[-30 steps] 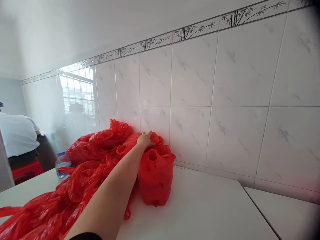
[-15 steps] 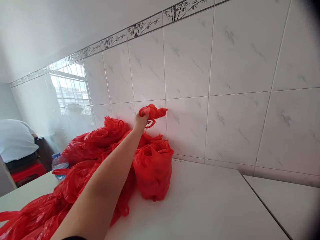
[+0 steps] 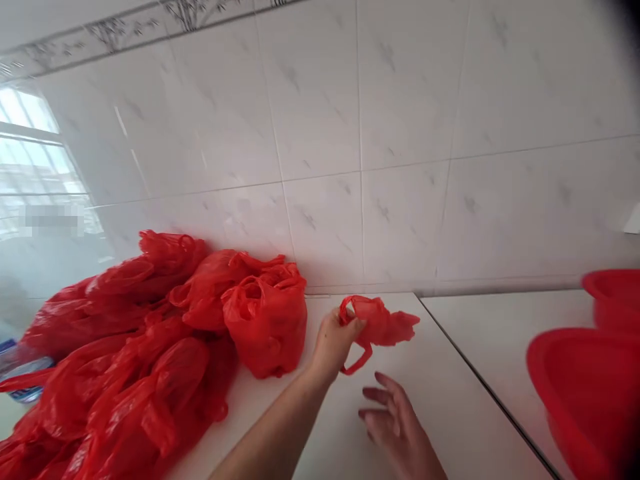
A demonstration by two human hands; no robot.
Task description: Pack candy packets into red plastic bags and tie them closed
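Note:
My left hand [image 3: 334,341] is closed around a small crumpled red plastic bag [image 3: 383,323], held just above the white table [image 3: 450,407] near the tiled wall. One handle loop of the bag hangs below my fingers. My right hand [image 3: 397,420] hovers open below and to the right of it, fingers spread and pointing left, holding nothing. A big pile of red plastic bags [image 3: 145,333] lies on the table to the left of both hands; the nearest one stands upright and bulging.
Two red plastic basins [image 3: 590,380] sit at the right edge on a second white table. A seam runs between the two tables. A water bottle [image 3: 23,383] peeks out behind the pile at far left. The white tiled wall stands close behind.
My left hand has pulled one small red bag off the pile, down and to the right over the table. My right hand has come into view. The view swung right and down.

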